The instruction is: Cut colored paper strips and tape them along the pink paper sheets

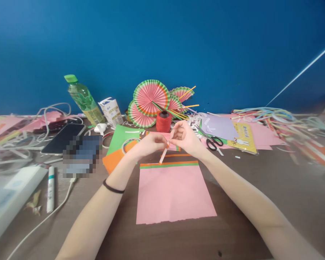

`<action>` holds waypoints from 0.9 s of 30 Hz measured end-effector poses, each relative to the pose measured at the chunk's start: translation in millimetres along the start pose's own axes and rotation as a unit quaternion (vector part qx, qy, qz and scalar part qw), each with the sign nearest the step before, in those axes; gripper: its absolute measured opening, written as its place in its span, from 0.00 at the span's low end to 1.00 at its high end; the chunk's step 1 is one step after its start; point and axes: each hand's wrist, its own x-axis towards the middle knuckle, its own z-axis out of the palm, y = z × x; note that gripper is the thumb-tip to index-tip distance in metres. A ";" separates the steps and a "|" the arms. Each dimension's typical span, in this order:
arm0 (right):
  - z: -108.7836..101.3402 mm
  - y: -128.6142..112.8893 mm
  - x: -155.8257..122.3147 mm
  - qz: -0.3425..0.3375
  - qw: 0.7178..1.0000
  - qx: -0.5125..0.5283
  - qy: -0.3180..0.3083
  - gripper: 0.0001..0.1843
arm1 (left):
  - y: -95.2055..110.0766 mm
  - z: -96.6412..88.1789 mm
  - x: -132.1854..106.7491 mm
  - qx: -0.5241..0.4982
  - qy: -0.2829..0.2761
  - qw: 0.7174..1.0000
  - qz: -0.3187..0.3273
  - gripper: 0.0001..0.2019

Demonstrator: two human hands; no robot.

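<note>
My left hand (156, 141) and my right hand (184, 136) meet above the middle of the table, fingertips almost touching. Between them is a narrow white strip (164, 155), its lower end hanging free and some orange showing near the top. Both hands are closed in a pinch at that strip. Below lies a pink sheet (176, 195) with orange and green bands along its far edge and a rough near edge. Just beyond that edge is a thin orange paper strip (182, 155). Pleated pink paper (174, 147) lies partly hidden behind my fingers.
Behind my hands stand a red thread spool (163, 122) and several round paper fans (151, 98). Black-handled scissors (211, 142) lie right, near a yellow packet (245, 137). Left are green paper (119, 139), a tape roll (123, 146), phone (63, 139), marker (51, 189) and bottle (83, 99).
</note>
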 end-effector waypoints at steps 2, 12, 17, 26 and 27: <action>0.3 -0.6 -0.2 -0.002 1.000 -0.003 -0.003 0.21 | 0.1 -0.1 -0.1 0.002 0.001 1.000 -0.002 0.08; -4.9 1.7 1.5 -0.027 1.000 -0.008 -0.002 0.21 | -1.9 -0.5 -0.7 0.014 0.008 1.000 -0.002 0.09; -4.9 -1.4 0.4 -0.023 1.000 0.008 -0.014 0.22 | -3.1 -1.2 -0.2 0.008 0.009 1.000 0.001 0.09; 0.7 0.4 -1.4 -0.003 1.000 0.001 -0.019 0.21 | 4.9 -0.6 -2.5 0.009 0.008 1.000 0.000 0.08; 0.3 0.9 -1.0 -0.005 1.000 -0.001 -0.017 0.21 | 5.6 -0.7 -3.0 0.007 0.009 1.000 -0.001 0.08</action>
